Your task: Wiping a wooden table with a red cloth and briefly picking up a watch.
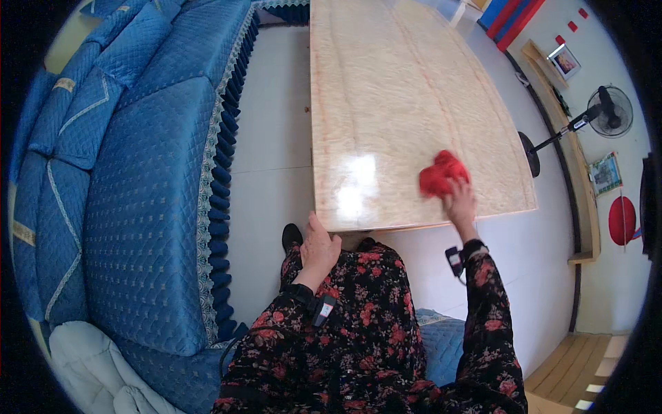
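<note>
A crumpled red cloth (pixel 443 174) lies on the glossy, cream-coloured marble-patterned table (pixel 386 90), toward its near right end. My right hand (pixel 460 200) is on the cloth, its fingers closed over the cloth's near side and pressing it on the tabletop. Close by the table's near left corner is my left hand (pixel 319 250), nothing in it, with thumb and forefinger apart. Its other fingers are partly hidden, and I cannot tell whether it touches the table edge.
A long sofa with blue quilted covers (pixel 148 207) runs along the left, cushions (pixel 79 131) against its back. A black standing fan (pixel 586 117) is right of the table, beside a low wooden ledge (pixel 562 152). White floor tiles (pixel 270 138) separate sofa and table. A pale padded item (pixel 96 366) lies lower left.
</note>
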{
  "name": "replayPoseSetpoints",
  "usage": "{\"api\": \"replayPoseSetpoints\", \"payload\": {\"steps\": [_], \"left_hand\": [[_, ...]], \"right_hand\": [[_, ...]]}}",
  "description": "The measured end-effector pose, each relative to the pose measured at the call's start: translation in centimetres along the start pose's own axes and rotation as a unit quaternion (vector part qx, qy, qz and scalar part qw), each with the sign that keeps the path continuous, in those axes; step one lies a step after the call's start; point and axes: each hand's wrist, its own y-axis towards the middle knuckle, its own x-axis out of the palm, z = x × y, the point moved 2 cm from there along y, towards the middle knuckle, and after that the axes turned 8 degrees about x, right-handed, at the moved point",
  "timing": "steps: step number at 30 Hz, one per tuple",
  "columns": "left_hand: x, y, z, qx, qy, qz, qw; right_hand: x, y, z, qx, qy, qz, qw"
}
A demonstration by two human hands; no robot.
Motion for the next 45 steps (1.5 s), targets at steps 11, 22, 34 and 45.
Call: {"api": "replayPoseSetpoints", "payload": {"steps": [11, 22, 34, 45], "left_hand": [[-0.3, -0.5, 0.1, -0.021, 0.018, -0.006, 1.000], [0.4, 0.0, -0.9, 0.054, 0.002, 0.040, 0.998], [0.3, 0.0, 0.3, 0.026, 0.015, 0.014, 0.999], [0.1, 0.0, -1.1, 0.032, 0.020, 0.027, 0.999]], "right_hand": [[0.5, 7.5, -22.5, -0.081, 0.053, 0.069, 0.993], [-2.7, -2.7, -11.3, -0.312, 0.128, -0.026, 0.941], [0.8, 8.0, -28.4, -0.139, 0.115, 0.025, 0.983], [-3.5, -5.3, -14.0, -0.332, 0.194, -0.032, 0.923]]}}
